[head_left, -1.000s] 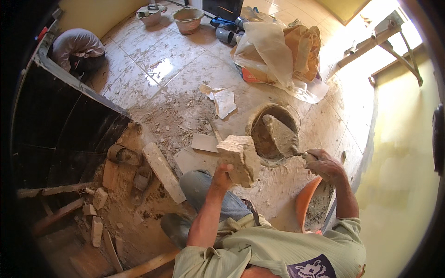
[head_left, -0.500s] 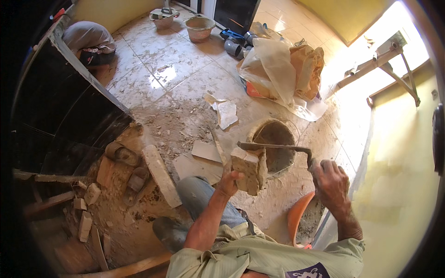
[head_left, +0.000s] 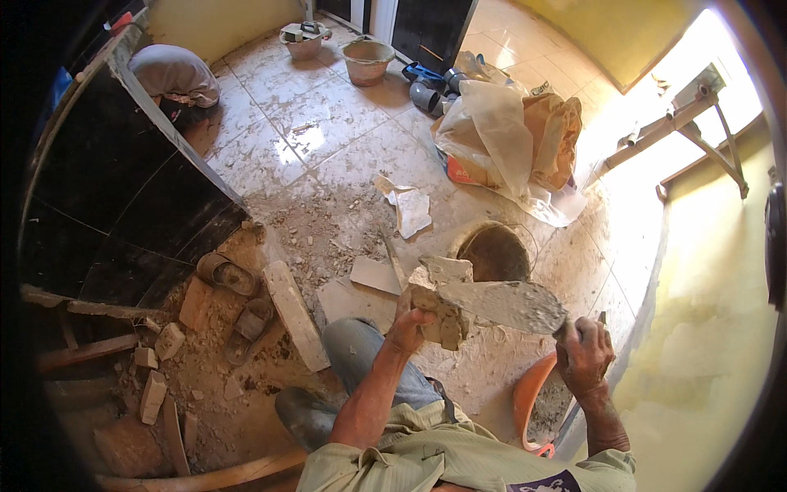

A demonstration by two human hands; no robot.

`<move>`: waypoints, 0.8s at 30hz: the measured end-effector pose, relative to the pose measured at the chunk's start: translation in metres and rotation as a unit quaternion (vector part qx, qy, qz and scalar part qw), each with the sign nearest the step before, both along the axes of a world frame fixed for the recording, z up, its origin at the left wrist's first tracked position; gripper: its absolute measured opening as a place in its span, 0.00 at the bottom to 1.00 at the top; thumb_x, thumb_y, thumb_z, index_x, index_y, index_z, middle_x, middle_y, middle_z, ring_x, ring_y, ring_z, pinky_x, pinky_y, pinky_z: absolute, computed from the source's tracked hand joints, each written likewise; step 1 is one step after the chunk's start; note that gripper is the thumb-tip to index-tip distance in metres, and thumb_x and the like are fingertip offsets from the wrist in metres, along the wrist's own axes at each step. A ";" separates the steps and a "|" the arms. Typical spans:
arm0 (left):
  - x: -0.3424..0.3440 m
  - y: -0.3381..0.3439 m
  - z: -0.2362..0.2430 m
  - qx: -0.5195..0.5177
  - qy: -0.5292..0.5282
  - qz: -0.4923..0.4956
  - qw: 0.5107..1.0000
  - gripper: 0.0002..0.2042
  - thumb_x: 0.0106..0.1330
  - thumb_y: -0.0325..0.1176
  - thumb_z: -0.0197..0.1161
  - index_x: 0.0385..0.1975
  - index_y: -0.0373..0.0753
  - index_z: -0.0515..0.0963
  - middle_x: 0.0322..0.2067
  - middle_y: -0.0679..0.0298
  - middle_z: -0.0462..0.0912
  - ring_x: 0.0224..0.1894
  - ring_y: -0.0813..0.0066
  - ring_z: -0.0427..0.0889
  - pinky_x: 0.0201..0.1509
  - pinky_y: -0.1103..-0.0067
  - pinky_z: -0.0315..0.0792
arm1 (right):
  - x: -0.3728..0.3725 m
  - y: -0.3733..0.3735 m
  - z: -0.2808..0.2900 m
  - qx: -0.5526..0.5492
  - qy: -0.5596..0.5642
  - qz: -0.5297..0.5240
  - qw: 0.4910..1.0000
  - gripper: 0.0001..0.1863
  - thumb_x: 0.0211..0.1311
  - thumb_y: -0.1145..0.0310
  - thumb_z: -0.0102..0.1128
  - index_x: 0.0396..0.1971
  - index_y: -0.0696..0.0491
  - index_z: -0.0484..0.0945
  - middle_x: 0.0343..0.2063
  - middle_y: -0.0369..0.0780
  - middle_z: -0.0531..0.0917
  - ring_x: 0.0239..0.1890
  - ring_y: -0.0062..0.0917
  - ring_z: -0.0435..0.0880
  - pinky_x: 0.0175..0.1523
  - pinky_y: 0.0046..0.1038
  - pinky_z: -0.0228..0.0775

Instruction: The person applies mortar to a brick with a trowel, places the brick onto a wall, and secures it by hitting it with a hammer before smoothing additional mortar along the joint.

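Note:
My left hand (head_left: 404, 330) is closed around a mortar-smeared brick (head_left: 443, 320), held up in front of my knee. My right hand (head_left: 584, 357) grips a trowel (head_left: 512, 307) by its handle, which is mostly hidden in the fist. The broad face of the blade shows, coated in wet grey mortar, and its tip meets the brick. A lump of mortar (head_left: 447, 269) sits along the brick's far side. Just beyond the blade stands a round bucket (head_left: 459, 238) with a mortar-crusted rim. An orange basin (head_left: 525, 395) holding grey mortar lies beside my right forearm.
Tile pieces (head_left: 375, 275), a long pale slab (head_left: 295, 316), sandals (head_left: 246, 328) and rubble lie leftward. A black-tiled partition (head_left: 106, 197) rises at left, with a crouching person (head_left: 174, 78) behind it. Ahead are plastic sacks (head_left: 492, 135), pipe fittings (head_left: 425, 97) and buckets (head_left: 367, 64).
The trowel has turned from edge-on to showing its blade face, and has dropped lower against the brick. More mortar now shows on the brick's far side. My left hand keeps its hold.

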State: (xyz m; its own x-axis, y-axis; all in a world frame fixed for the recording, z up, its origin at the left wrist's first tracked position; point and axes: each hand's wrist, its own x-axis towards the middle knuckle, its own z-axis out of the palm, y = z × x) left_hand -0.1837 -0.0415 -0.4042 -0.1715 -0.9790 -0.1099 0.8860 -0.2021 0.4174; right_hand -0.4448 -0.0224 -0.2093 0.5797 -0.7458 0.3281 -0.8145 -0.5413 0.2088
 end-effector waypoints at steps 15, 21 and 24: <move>0.007 -0.006 0.004 -0.057 -0.020 -0.080 0.995 0.42 0.41 0.34 0.66 0.62 0.33 0.61 0.53 0.55 0.74 0.55 0.60 0.76 0.59 0.66 0.72 | -0.002 -0.112 -0.010 0.325 -0.088 0.012 0.941 0.07 0.44 0.78 0.55 0.27 0.56 0.72 0.24 0.42 0.73 0.28 0.37 0.75 0.34 0.35 0.68; 0.008 -0.003 -0.032 0.012 0.076 -0.127 0.989 0.43 0.41 0.36 0.68 0.63 0.33 0.60 0.57 0.56 0.72 0.58 0.59 0.73 0.63 0.64 0.69 | -0.025 -0.088 -0.019 0.256 -0.135 -0.015 0.957 0.08 0.41 0.78 0.60 0.25 0.55 0.73 0.23 0.41 0.73 0.28 0.37 0.76 0.33 0.34 0.68; 0.007 -0.005 -0.029 0.023 0.108 -0.117 0.987 0.44 0.42 0.37 0.70 0.64 0.33 0.59 0.57 0.56 0.72 0.59 0.59 0.73 0.63 0.64 0.70 | -0.039 -0.075 -0.025 0.224 -0.151 -0.027 0.962 0.10 0.40 0.78 0.61 0.26 0.53 0.73 0.24 0.40 0.74 0.29 0.36 0.77 0.33 0.35 0.69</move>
